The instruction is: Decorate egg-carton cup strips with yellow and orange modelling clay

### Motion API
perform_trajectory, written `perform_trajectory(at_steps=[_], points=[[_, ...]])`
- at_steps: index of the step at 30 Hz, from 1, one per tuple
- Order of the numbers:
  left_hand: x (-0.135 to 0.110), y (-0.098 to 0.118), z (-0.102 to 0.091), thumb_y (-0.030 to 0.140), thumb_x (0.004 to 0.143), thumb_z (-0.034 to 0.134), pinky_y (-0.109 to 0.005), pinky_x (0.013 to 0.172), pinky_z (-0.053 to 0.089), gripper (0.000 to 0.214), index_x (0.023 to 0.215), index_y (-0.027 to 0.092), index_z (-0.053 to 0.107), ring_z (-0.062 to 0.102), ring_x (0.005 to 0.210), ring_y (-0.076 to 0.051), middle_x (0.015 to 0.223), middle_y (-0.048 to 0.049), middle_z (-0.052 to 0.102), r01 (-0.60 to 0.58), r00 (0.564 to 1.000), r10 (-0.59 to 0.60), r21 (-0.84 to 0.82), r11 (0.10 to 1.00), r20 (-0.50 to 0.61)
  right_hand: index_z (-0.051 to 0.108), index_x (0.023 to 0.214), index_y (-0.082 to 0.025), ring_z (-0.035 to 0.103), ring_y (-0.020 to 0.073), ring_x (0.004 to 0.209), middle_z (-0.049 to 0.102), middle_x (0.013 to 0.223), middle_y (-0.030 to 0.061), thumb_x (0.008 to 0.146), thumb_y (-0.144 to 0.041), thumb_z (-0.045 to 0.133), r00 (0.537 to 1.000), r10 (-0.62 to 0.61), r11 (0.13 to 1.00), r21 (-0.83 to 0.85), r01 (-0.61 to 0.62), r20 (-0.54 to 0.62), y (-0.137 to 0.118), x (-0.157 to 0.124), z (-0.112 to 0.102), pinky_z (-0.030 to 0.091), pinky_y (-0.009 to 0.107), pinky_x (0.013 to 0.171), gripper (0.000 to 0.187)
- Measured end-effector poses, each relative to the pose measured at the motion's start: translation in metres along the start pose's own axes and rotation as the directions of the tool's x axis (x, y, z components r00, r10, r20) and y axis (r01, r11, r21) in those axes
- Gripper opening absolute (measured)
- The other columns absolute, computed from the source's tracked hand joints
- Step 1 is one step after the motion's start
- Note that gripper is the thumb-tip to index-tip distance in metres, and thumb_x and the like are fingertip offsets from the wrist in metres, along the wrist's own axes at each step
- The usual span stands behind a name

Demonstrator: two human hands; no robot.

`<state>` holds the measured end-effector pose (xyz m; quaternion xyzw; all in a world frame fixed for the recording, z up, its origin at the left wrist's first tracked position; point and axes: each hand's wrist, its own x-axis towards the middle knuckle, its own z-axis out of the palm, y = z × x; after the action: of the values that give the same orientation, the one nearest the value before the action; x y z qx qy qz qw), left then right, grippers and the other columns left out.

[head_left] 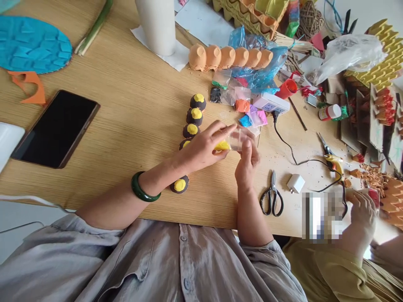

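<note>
Packet (234,140): between left hand (204,144) and right hand (247,161).
Cup row (192,131): left of packet, far to near.
Phone (56,128): left, nearer than panel (34,44).
Scissors (273,195): right of both hands, left of adapter (296,183).
Small bags (242,105): beyond packet, beside power strip (271,103).
Cylinder (155,27): far, on a sheet (182,58), left of egg-carton strip (226,57).

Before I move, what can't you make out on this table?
Head view: how much yellow material is in the clear bag; the left hand covers part.
Head view: the full shape of the dark piece behind the left hand.
Head view: whether another piece sits under the left wrist.
Head view: the rest of the white cylinder, cut off by the top edge.
Head view: what the pixelated patch hides.
</note>
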<state>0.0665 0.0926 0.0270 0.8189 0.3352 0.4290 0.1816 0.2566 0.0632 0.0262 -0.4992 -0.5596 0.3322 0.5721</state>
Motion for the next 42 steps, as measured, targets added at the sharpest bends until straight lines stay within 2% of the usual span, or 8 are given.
perform_trajectory(at_steps=[6, 12, 19, 23, 27, 32, 37, 42], points=[[0.001, -0.003, 0.0, 0.009, 0.104, 0.071, -0.042, 0.118, 0.065, 0.071, 0.172, 0.018, 0.053, 0.074, 0.132, -0.029, 0.14, -0.0129, 0.071, 0.037, 0.998, -0.037, -0.001, 0.999, -0.048, 0.093, 0.115, -0.041, 0.073, 0.0306, 0.15, 0.08, 0.152, 0.0002, 0.108, -0.057, 0.078, 0.985, 0.027, 0.997, 0.069, -0.039, 0.168, -0.003, 0.002, 0.0, 0.069, 0.055, 0.119, 0.022], [0.0, -0.011, -0.006, 0.006, 0.1, 0.071, -0.044, 0.121, 0.063, 0.081, 0.176, 0.02, 0.047, 0.073, 0.137, -0.03, 0.143, -0.0136, 0.069, 0.008, 1.0, -0.008, -0.001, 1.0, -0.006, 0.087, 0.14, -0.044, 0.062, 0.0291, 0.166, 0.072, 0.169, -0.0012, 0.11, -0.052, 0.078, 0.967, -0.005, 0.997, 0.07, -0.014, 0.256, -0.006, 0.0, 0.002, 0.049, 0.06, 0.142, 0.033], [0.003, -0.012, -0.009, 0.009, 0.096, 0.076, -0.051, 0.126, 0.061, 0.084, 0.175, 0.023, 0.05, 0.072, 0.141, -0.033, 0.145, -0.0142, 0.072, 0.072, 0.997, -0.071, -0.057, 0.996, 0.034, 0.094, 0.113, -0.043, 0.07, 0.0271, 0.156, 0.082, 0.154, -0.0042, 0.106, -0.045, 0.084, 0.975, 0.103, 0.97, 0.195, -0.142, 0.199, -0.004, -0.003, 0.007, 0.06, 0.054, 0.133, 0.013], [0.008, 0.003, -0.01, 0.034, 0.104, 0.079, -0.039, 0.095, 0.073, 0.067, 0.168, 0.027, 0.058, 0.082, 0.115, -0.027, 0.142, -0.0131, 0.076, 0.275, 0.956, -0.294, -0.388, 0.879, 0.012, 0.094, 0.109, -0.041, 0.074, 0.0276, 0.152, 0.082, 0.154, -0.0039, 0.101, -0.056, 0.086, 0.969, 0.213, 0.936, 0.26, -0.239, 0.123, -0.008, -0.003, 0.009, 0.071, 0.047, 0.117, 0.018], [0.012, 0.015, -0.012, 0.057, 0.113, 0.064, -0.025, 0.049, 0.053, 0.044, 0.136, 0.021, 0.075, 0.065, 0.057, -0.013, 0.095, -0.0043, 0.077, 0.515, 0.816, -0.574, -0.54, 0.666, 0.068, 0.094, 0.117, -0.04, 0.07, 0.0315, 0.156, 0.072, 0.17, -0.0034, 0.099, -0.064, 0.084, 0.949, 0.232, 0.915, 0.283, -0.288, 0.213, -0.015, -0.006, 0.013, 0.077, 0.044, 0.099, 0.031], [0.016, 0.018, -0.017, 0.057, 0.114, 0.062, -0.023, 0.062, 0.056, 0.041, 0.101, 0.021, 0.076, 0.071, 0.075, -0.016, 0.083, -0.0038, 0.073, 0.508, 0.802, -0.595, -0.462, 0.727, -0.054, 0.095, 0.112, -0.035, 0.074, 0.0307, 0.151, 0.075, 0.166, -0.0014, 0.109, -0.073, 0.064, 0.942, 0.231, 0.907, 0.297, -0.299, 0.245, -0.021, -0.009, 0.013, 0.072, 0.047, 0.114, 0.049], [0.018, 0.018, -0.017, 0.059, 0.112, 0.063, -0.025, 0.066, 0.059, 0.043, 0.1, 0.021, 0.078, 0.074, 0.08, -0.018, 0.083, -0.0048, 0.075, 0.486, 0.811, -0.577, -0.438, 0.756, -0.095, 0.096, 0.112, -0.038, 0.06, 0.033, 0.168, 0.072, 0.17, -0.0047, 0.1, -0.064, 0.079, 0.936, 0.208, 0.905, 0.307, -0.294, 0.283, -0.016, -0.004, 0.01, 0.056, 0.053, 0.136, 0.034], [0.018, 0.017, -0.015, 0.066, 0.115, 0.057, -0.026, 0.058, 0.056, 0.051, 0.099, 0.021, 0.077, 0.067, 0.067, -0.017, 0.081, -0.006, 0.077, 0.487, 0.81, -0.578, -0.433, 0.759, -0.1, 0.096, 0.114, -0.04, 0.062, 0.0345, 0.167, 0.075, 0.166, -0.0041, 0.096, -0.069, 0.082, 0.922, 0.144, 0.9, 0.34, -0.273, 0.359, -0.007, -0.001, 0.008, 0.056, 0.059, 0.135, 0.036]])
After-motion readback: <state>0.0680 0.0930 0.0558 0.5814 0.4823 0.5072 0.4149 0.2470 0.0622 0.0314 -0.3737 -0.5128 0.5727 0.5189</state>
